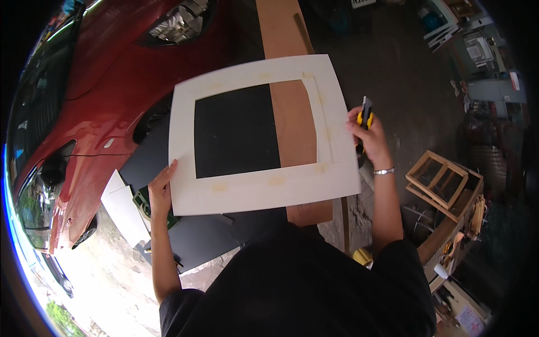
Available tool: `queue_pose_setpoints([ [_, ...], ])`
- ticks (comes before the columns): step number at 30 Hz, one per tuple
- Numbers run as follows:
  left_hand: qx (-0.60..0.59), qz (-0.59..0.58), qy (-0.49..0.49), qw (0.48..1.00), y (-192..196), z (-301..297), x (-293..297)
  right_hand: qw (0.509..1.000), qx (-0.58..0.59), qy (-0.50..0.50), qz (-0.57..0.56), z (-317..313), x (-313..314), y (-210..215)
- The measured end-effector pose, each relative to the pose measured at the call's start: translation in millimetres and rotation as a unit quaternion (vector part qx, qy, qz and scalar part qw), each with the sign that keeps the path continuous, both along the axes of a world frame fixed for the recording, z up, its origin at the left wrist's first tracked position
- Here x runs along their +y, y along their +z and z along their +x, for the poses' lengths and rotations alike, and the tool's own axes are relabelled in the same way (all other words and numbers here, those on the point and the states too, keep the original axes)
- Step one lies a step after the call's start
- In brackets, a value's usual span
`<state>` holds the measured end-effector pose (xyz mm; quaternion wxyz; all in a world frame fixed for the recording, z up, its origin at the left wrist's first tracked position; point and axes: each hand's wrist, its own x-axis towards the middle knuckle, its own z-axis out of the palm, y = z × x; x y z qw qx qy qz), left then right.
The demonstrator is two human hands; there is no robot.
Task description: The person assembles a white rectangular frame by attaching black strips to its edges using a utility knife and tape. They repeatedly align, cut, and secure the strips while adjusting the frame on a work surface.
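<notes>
A white mat board frame (pixel 247 194) with a rectangular opening is held up in front of me, slightly tilted. Several pale yellowish tape patches mark its face. My left hand (pixel 161 191) grips its lower left edge, fingers closed. At the right edge, my right hand (pixel 375 143) is wrapped round a yellow and black utility knife (pixel 365 115), blade end pointing up, with fingertips at the board's edge. Through the opening show a black board (pixel 238 132) and a brown wooden plank (pixel 295 126), both lying below the frame.
A red car (pixel 112 101) stands close on the left. White board offcuts (pixel 126 208) and a green object (pixel 143 202) lie near my left forearm. To the right sit small wooden frames (pixel 448 163) on a crate. A yellow roll (pixel 362 256) is by my right elbow.
</notes>
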<state>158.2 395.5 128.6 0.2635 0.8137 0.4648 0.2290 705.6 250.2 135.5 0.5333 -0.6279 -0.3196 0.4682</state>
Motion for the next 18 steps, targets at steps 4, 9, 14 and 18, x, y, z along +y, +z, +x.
queue_pose_setpoints([
  [4, 0.066, -0.121, -0.071, 0.988, -36, 2, 19, 0.996, 0.010, -0.056, -0.071, -26, -36, -52],
  [9, 0.046, -0.221, -0.076, 0.971, -81, 13, 40, 0.988, 0.012, -0.089, -0.125, -39, -55, -106],
  [14, 0.185, -0.078, -0.074, 0.977, -119, 5, 29, 0.955, -0.228, -0.072, -0.173, -54, -61, -147],
  [18, 0.150, 0.010, 0.004, 0.989, -151, 62, -21, 0.919, -0.284, -0.017, -0.273, -114, -103, -153],
])
